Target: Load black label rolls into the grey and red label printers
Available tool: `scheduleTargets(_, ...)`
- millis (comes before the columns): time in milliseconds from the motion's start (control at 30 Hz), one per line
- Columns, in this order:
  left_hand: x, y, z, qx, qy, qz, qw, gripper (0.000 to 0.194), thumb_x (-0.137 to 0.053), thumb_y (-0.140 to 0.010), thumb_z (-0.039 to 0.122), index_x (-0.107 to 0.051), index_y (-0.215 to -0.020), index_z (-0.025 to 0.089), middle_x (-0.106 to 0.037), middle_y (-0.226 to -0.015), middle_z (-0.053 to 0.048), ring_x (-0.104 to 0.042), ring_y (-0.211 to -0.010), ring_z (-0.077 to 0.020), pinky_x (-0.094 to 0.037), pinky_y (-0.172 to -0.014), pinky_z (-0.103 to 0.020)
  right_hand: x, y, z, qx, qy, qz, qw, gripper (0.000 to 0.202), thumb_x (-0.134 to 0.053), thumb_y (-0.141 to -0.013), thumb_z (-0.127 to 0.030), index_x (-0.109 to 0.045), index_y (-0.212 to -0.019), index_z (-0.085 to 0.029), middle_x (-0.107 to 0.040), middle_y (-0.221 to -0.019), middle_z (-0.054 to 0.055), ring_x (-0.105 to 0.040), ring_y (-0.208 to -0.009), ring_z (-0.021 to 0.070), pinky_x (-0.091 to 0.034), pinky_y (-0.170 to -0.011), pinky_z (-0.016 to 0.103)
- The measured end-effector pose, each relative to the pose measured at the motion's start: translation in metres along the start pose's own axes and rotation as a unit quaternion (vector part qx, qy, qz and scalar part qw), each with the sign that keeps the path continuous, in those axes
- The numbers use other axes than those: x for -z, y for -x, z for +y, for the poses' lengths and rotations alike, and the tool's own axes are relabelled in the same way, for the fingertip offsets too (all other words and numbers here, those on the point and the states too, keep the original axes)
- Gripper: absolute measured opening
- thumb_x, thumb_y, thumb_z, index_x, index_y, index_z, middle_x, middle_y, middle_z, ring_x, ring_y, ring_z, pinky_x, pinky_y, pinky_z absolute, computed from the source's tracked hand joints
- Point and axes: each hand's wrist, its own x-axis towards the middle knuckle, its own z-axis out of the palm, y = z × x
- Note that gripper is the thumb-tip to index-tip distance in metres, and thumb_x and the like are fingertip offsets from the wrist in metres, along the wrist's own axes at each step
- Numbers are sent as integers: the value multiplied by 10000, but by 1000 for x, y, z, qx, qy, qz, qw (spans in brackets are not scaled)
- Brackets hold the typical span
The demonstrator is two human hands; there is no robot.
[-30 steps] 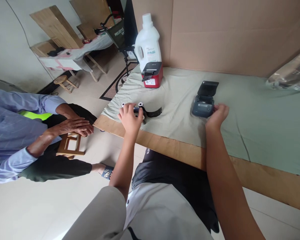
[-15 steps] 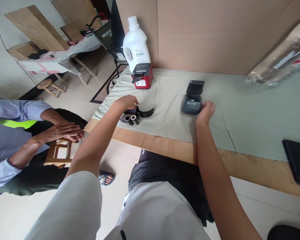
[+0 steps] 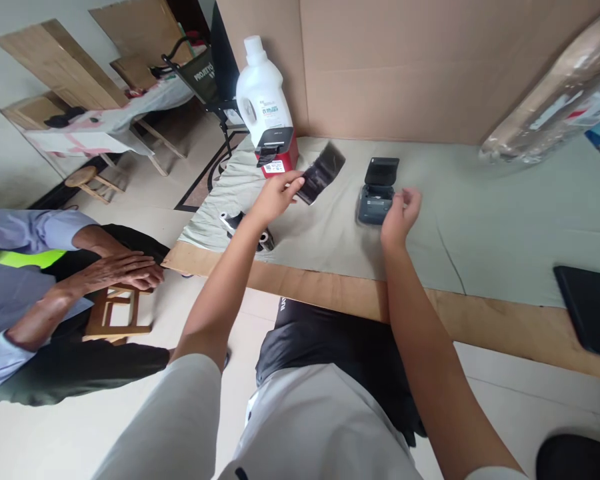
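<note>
A glossy black strip [image 3: 322, 175] is pinched at its lower left end by my left hand [image 3: 281, 193], raised over the cloth. Beneath my left forearm lie several small rolls [image 3: 267, 240] with dark wrapping, partly hidden by the arm. My right hand [image 3: 403, 212] rests against the right side of a small dark printer-like device [image 3: 375, 207], its fingers loosely bent and apart. The device's lid [image 3: 383, 171] stands raised. Behind the strip sits a red box-shaped device [image 3: 283, 160] with a black top and a dark strip hanging from its front.
A white detergent bottle [image 3: 265, 93] stands behind the red device. At the right lie a black phone-like slab [image 3: 589, 310] and a plastic-wrapped package [image 3: 535, 107]. Cardboard [image 3: 390, 67] backs the table. A seated person's hands [image 3: 130, 268] are at the left.
My left hand has lifted the black strip from the rolls and carried it right and away from me. My right hand stays by the device. The view has shifted slightly.
</note>
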Motion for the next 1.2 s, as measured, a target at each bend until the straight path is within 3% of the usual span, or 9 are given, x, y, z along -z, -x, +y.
scheduleTargets(167,-84,22,20,144,289,-56,945,430,-723,-987,592,-660,-1233,245,-722,-1124,-67,-775,-1122,-281,-685,-910,-430,-2,17,-25,25,-24,-90,995,201,-558,-1009,-425,-661,-1015,-253,-623,-1090,26,-647,-1137,162,-591,-866,294)
scheduleTargets(267,-113,32,32,201,385,-76,898,549,-609,-1000,722,-635,-1286,253,-750,-1187,-81,-787,-1116,-269,-698,-896,-393,-2,16,-28,10,-36,-105,994,291,-545,-1017,-525,-662,-1024,-259,-632,-1021,17,-680,-1040,158,-601,-837,290)
scheduleTargets(367,-129,36,34,247,430,-89,864,626,-575,-980,786,-640,-1287,243,-763,-1069,-76,-795,-968,-227,-685,-758,-308,1,10,-24,2,-55,-120,991,348,-535,-1014,-588,-656,-1028,-262,-659,-990,15,-688,-932,152,-601,-833,314)
scheduleTargets(567,-140,34,12,232,417,-119,871,520,-706,-925,739,-639,-1004,230,-581,-713,43,-534,-519,-70,-382,-427,-155,4,4,-24,6,-31,-191,981,318,-531,-1011,-530,-676,-967,-251,-710,-907,17,-666,-801,151,-557,-774,330)
scheduleTargets(667,-138,35,3,205,363,-107,902,444,-837,-885,583,-602,-862,206,-555,-695,61,-496,-537,-55,-364,-480,-159,5,8,-32,22,26,-284,958,251,-664,-940,-499,-717,-954,-254,-734,-905,21,-690,-844,186,-554,-790,345)
scheduleTargets(800,-136,39,1,181,362,-96,909,375,-935,-808,371,-630,-947,202,-691,-844,34,-656,-778,-93,-508,-751,-193,6,17,-41,94,155,-384,905,191,-729,-885,-379,-726,-1039,-265,-756,-1091,41,-686,-894,215,-559,-793,371)
scheduleTargets(1000,-141,41,0,185,367,-38,911,271,-744,-974,468,-675,-996,207,-713,-963,-9,-699,-965,-153,-524,-927,-258,2,27,-43,147,210,-405,878,401,-686,-889,-261,-699,-1289,-280,-752,-1283,70,-700,-1050,264,-572,-909,433)
scheduleTargets(1100,-142,40,-3,211,388,-18,897,381,-548,-1065,552,-699,-1026,204,-690,-954,-22,-688,-883,-158,-534,-859,-270,0,30,-43,140,209,-413,876,338,-702,-883,-274,-715,-1221,-279,-776,-1217,53,-707,-995,252,-569,-901,428)
scheduleTargets(1200,-142,40,-5,210,392,2,896,400,-500,-1074,548,-702,-1027,206,-682,-930,-21,-674,-837,-158,-522,-804,-267,-2,30,-39,120,192,-362,904,261,-716,-876,-321,-695,-1130,-269,-786,-1087,34,-701,-911,230,-561,-857,404)
